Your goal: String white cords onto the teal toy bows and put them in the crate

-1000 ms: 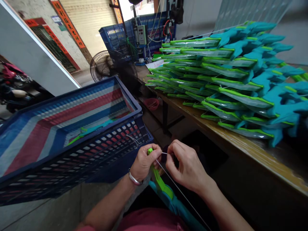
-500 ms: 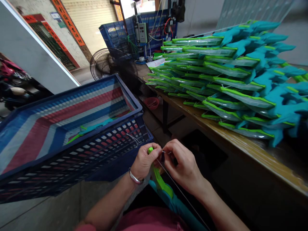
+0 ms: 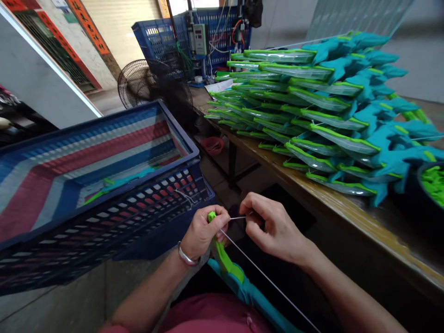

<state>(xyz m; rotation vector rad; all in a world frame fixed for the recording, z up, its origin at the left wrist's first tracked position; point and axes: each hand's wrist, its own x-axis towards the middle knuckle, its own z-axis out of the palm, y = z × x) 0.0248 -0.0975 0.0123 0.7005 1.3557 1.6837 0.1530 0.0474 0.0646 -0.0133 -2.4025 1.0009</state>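
Far beyond the fingers and off to their right, a long wooden table (image 3: 333,203) carries a big stack of bows (image 3: 312,101) in green and teal, each in a clear wrapper; at the table's near right end a dark tub (image 3: 421,194) holds loose green pieces. To the left of the fingers, and just past them, sits a blue crate (image 3: 121,217) with a striped lining, one more green and teal piece (image 3: 118,182) lying at its bottom; behind the crate stands a black fan (image 3: 137,85).

The left hand (image 3: 203,231), a metal bangle (image 3: 185,258) at its wrist, has its fingers curled tight around the green tip of a bow (image 3: 225,261); the tip pokes out above the thumb, and the bow's teal body runs down from the fist toward the person's lap. The right hand (image 3: 274,229) is just beside it, thumb and forefinger pinching a thin white string (image 3: 263,274); a short length stretches taut between the two hands, and the rest slants away below the right wrist.
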